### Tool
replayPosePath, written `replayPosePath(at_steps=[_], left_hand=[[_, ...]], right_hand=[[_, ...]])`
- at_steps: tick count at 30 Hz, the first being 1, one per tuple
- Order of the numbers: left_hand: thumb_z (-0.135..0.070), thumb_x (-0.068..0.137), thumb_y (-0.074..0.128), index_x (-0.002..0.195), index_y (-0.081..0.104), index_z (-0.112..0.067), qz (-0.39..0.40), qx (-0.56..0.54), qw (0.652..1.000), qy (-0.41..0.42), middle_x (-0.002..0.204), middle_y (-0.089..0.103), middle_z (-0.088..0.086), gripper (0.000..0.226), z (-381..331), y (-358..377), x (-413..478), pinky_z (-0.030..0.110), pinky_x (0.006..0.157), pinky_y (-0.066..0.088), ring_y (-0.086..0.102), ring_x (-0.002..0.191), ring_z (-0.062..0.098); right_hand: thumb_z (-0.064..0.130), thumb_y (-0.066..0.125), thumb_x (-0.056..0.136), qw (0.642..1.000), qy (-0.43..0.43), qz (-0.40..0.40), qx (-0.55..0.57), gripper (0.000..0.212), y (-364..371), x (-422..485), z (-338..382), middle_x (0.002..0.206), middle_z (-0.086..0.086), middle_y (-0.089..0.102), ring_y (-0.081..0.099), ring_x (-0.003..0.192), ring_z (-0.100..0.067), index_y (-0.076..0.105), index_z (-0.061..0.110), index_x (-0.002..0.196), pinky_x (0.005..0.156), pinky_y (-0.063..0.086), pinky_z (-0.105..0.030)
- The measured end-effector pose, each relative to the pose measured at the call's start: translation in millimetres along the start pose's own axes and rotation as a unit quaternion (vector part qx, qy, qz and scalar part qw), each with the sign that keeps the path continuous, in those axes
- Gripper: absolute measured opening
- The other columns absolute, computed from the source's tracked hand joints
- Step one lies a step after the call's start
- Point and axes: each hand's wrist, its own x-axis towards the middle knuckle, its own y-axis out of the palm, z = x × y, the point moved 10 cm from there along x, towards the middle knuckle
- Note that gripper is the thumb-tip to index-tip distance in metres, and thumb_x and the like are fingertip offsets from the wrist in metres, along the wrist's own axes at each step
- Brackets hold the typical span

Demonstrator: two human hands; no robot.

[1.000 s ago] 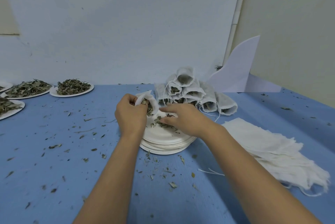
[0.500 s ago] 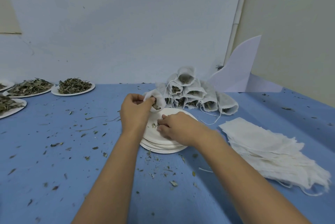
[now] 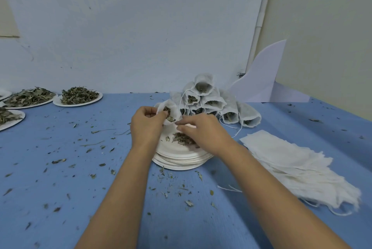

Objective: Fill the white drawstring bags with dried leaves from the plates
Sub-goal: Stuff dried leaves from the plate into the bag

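The right hand (image 3: 205, 135) is rising off the stack of white paper plates (image 3: 181, 165) and reaching left towards the mouth of the small white drawstring bag (image 3: 176, 110). Half a second ago it was lying low on the top plate with its knuckles hiding the leaves. Its fingers are now drawn together with their tips just at the bag's near rim, though I cannot tell whether they are pinching leaves, the fabric or nothing at all. The left hand (image 3: 146, 126) is holding much where it was, its fingers pinching the bag's far-left edge and keeping the mouth open above the far-left side of the plates, with dark leaf showing inside. With the right hand raised, a small loose heap of dried green leaves (image 3: 182, 139) is showing again on the top plate, thinner than a second ago. This is probably one more pinch going in, and the bag is looking close to full. The plate is nearly spent, so a fresh one from the white paper plates heaped with dried leaves (image 3: 80, 104) at the far left of the blue worktop (image 3: 60, 168) is likely needed soon. The pyramid of filled white bags (image 3: 213, 101) is sitting just beyond the stack, and the flat pile of empty white bags (image 3: 291, 164) is lying to the right
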Motion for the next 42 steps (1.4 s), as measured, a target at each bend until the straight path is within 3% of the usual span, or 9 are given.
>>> replayPosePath(at_steps=[5,8,12,19,24,28,34,36,42], left_hand=[[-0.012,0.082,0.068,0.08,0.056,-0.018,-0.004,0.002,1.0,0.0,0.075,0.059,-0.001,0.013,0.9,-0.5,0.0,0.04,0.081,0.052,0.057,0.07,0.014],[-0.013,0.082,0.069,0.08,0.056,-0.018,0.0,0.002,1.0,-0.001,0.076,0.06,-0.001,0.014,1.2,0.2,-1.0,0.04,0.08,0.052,0.057,0.072,0.016],[-0.012,0.081,0.069,0.079,0.057,-0.019,-0.002,-0.004,1.0,-0.005,0.075,0.061,-0.001,0.014,3.3,-1.0,0.0,0.04,0.081,0.052,0.058,0.074,0.017],[-0.015,0.081,0.073,0.08,0.061,-0.019,0.025,-0.049,0.998,-0.02,0.079,0.064,-0.001,0.012,5.4,5.6,0.4,0.032,0.076,0.054,0.062,0.073,0.014],[-0.01,0.082,0.071,0.08,0.062,-0.02,0.028,-0.037,0.999,0.006,0.078,0.064,-0.002,0.013,-1.1,6.0,-1.6,0.031,0.076,0.054,0.062,0.072,0.011],[-0.011,0.082,0.071,0.079,0.062,-0.02,0.037,-0.032,0.999,0.015,0.079,0.063,-0.001,0.013,-4.0,10.7,-5.3,0.036,0.082,0.055,0.062,0.076,0.013],[-0.003,0.081,0.07,0.081,0.067,-0.014,0.139,-0.012,0.988,0.068,0.077,0.063,0.001,0.011,-18.4,35.2,-18.0,0.025,0.07,0.053,0.059,0.071,0.012],[0.003,0.078,0.069,0.084,0.067,-0.009,0.194,0.015,0.977,0.092,0.075,0.061,0.004,0.014,-24.2,50.5,-26.4,0.015,0.061,0.048,0.056,0.066,0.009],[0.005,0.077,0.065,0.074,0.056,-0.018,0.272,0.069,0.95,0.135,0.064,0.047,-0.007,0.025,-34.3,78.5,-42.7,0.008,0.05,0.038,0.042,0.048,-0.004]], right_hand=[[0.045,0.066,0.084,0.992,0.028,0.092,-0.082,0.056,7.6,2.2,-12.2,0.137,-0.004,0.051,0.049,0.123,-0.019,0.055,0.02,0.133,0.092,0.036,-0.027],[0.037,0.063,0.089,0.981,-0.004,0.148,-0.123,0.048,26.8,-0.3,-5.6,0.13,-0.01,0.05,0.047,0.121,-0.025,0.056,0.02,0.133,0.095,0.038,-0.029],[0.017,0.059,0.092,0.98,-0.063,0.108,-0.152,0.026,26.5,-1.3,8.7,0.112,-0.007,0.065,0.057,0.106,-0.021,0.07,0.015,0.115,0.089,0.044,-0.031],[0.007,0.054,0.09,0.987,-0.05,0.052,-0.141,0.026,25.5,-2.1,12.4,0.101,-0.006,0.072,0.061,0.095,-0.02,0.073,0.013,0.106,0.077,0.042,-0.02],[0.009,0.064,0.086,0.997,0.053,-0.014,0.051,0.015,-8.1,-0.6,-5.5,0.077,0.001,0.071,0.056,0.066,-0.006,0.077,0.014,0.092,0.058,0.041,-0.007],[0.005,0.072,0.08,0.941,0.143,-0.047,0.303,0.015,-26.0,-0.4,-23.2,0.075,-0.001,0.071,0.064,0.074,-0.013,0.074,0.018,0.075,0.083,0.054,-0.031],[0.005,0.073,0.078,0.938,0.188,-0.093,0.275,0.008,-11.5,-0.6,-36.4,0.081,-0.012,0.073,0.068,0.083,-0.026,0.075,0.012,0.076,0.087,0.055,-0.042],[0.0,0.067,0.076,0.93,0.203,-0.128,0.278,0.023,-17.0,-2.1,-45.5,0.069,-0.012,0.068,0.065,0.076,-0.032,0.072,0.016,0.061,0.08,0.055,-0.043],[-0.006,0.051,0.073,0.879,0.236,-0.166,0.38,0.05,-16.6,-10.3,-60.5,0.039,0.008,0.047,0.046,0.049,-0.011,0.053,0.02,0.03,0.074,0.051,-0.033]])
